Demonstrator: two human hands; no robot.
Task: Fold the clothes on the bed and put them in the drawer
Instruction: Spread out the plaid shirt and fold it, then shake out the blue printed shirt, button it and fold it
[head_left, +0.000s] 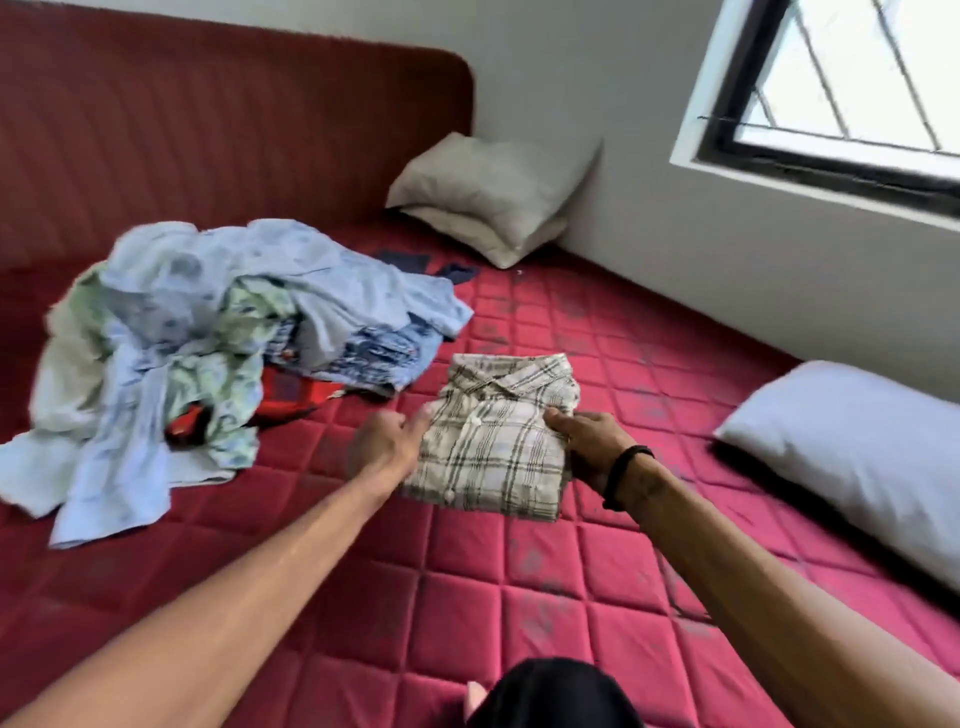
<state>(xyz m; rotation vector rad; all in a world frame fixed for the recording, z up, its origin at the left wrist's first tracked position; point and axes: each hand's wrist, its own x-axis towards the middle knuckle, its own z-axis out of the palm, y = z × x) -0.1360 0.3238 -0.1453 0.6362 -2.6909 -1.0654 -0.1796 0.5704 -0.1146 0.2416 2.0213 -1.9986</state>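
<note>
Both hands, L (387, 441) & R (584, 447), grip folded plaid shirt (493, 441); collar points away.

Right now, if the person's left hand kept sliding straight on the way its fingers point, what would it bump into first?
The left hand points rightward at the folded plaid shirt and already touches its left edge, so the shirt comes first. Beyond it sits the right hand, gripping the opposite edge.

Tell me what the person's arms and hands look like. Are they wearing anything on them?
Both forearms are bare, with no sleeves showing. The right hand has a black band around its wrist. The left hand and its wrist wear nothing that shows. No gloves or rings can be made out; the picture is a little blurry.
</note>
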